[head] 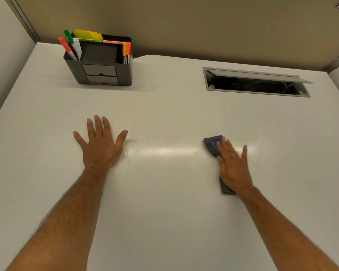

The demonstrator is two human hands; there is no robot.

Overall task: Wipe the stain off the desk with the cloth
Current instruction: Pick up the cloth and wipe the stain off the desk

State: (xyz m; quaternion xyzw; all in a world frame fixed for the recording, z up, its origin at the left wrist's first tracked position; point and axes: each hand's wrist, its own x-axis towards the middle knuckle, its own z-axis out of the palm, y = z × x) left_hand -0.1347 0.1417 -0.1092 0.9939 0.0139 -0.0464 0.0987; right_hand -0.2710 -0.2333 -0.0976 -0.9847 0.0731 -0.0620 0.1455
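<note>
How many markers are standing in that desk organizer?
4: an orange, a green and a white one in its left slot, an orange one at right. More may be hidden.

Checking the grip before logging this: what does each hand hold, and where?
Right hand presses flat on the cloth's middle; left hand holds nothing.
</note>
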